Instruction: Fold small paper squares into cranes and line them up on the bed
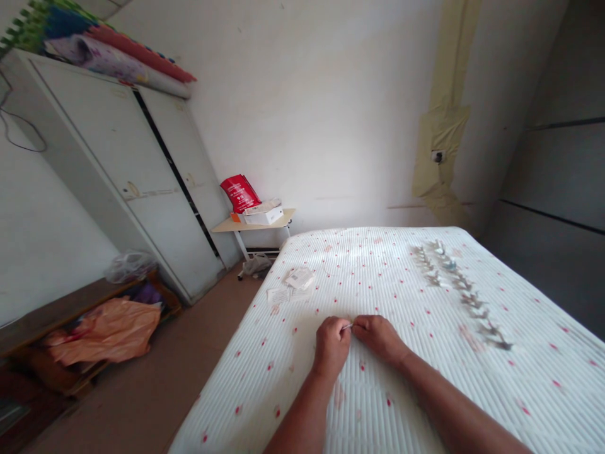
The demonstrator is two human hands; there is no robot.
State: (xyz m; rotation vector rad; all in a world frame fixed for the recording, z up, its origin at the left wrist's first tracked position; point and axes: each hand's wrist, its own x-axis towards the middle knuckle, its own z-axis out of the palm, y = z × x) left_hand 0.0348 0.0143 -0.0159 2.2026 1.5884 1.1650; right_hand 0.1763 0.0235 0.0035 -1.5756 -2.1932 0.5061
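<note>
My left hand (333, 341) and my right hand (376, 334) are close together just above the bed, both closed in a pinch. Between their fingertips is a small piece of folded paper (348, 326), mostly covered by the fingers. Beyond my left hand lie several loose sheets of printed paper (299, 278) and a flat paper piece (278, 296) beside them. To the right, small grey-white figures that look like folded paper cranes (467, 298) stand in two rows on the bed.
The white ribbed bedcover (387, 391) has red dots. A small side table (285, 218) by the wall carries a red bag (240, 193) and a white box (265, 216). On the left stand a grey cabinet (113, 145) and a low bench with an orange plastic bag (111, 329).
</note>
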